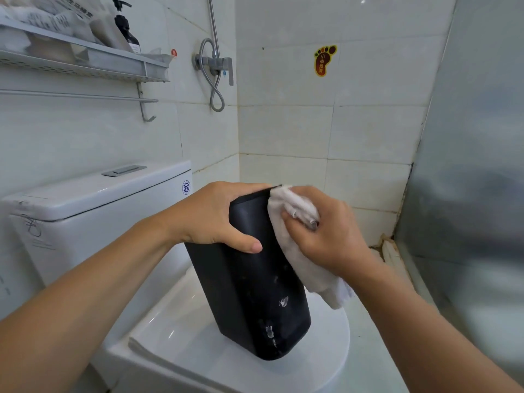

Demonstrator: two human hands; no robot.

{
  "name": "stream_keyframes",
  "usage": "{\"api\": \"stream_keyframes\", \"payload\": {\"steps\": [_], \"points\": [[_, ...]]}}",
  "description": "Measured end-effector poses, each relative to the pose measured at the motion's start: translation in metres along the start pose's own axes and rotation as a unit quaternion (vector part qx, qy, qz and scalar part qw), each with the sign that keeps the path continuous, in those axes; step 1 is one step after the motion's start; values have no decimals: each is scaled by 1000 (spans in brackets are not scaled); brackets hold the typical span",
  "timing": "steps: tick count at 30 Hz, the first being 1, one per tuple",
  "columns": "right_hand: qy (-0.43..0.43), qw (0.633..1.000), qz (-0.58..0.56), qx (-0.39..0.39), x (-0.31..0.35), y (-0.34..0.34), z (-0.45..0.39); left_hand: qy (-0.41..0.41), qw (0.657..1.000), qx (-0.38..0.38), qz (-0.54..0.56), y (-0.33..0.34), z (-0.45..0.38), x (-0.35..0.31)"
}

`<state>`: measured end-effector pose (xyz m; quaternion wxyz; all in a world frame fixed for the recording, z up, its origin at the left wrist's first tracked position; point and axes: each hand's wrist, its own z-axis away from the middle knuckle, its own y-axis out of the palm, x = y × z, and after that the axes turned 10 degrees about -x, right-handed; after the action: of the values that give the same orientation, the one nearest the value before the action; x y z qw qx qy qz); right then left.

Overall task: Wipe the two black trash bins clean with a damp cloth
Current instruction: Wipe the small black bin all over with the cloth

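Black trash bin [249, 293] tilts on the toilet lid [181, 330], long axis leaning away, my left hand [215, 217] clamping its rim, right hand [329, 231] pressing the damp cloth [300, 251] against its right side.

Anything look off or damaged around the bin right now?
The black bin stands tilted on the closed toilet lid, steadied by the left hand. Whitish smears remain on its lower front, unwiped. The right hand presses the cloth near the rim. The floor corner by the glass looks cracked and stained.
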<state>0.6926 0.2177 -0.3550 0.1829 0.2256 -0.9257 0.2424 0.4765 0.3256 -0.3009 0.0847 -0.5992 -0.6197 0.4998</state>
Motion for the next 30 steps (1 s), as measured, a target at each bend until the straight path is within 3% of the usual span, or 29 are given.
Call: {"api": "stream_keyframes", "payload": {"steps": [5, 13, 21, 27, 30], "points": [[5, 994, 36, 100, -17, -3, 28, -39, 999, -24, 13, -8, 1, 11], [-5, 1000, 9, 14, 2, -3, -5, -3, 1000, 7, 10, 0, 2, -3], [46, 991, 58, 112, -32, -15, 25, -24, 1000, -5, 17, -2, 2, -1], [-22, 996, 44, -75, 0, -10, -1, 1, 999, 42, -8, 9, -1, -18], [-42, 994, 59, -79, -1, 3, 11, 4, 999, 34, -8, 9, 0, -16]]}}
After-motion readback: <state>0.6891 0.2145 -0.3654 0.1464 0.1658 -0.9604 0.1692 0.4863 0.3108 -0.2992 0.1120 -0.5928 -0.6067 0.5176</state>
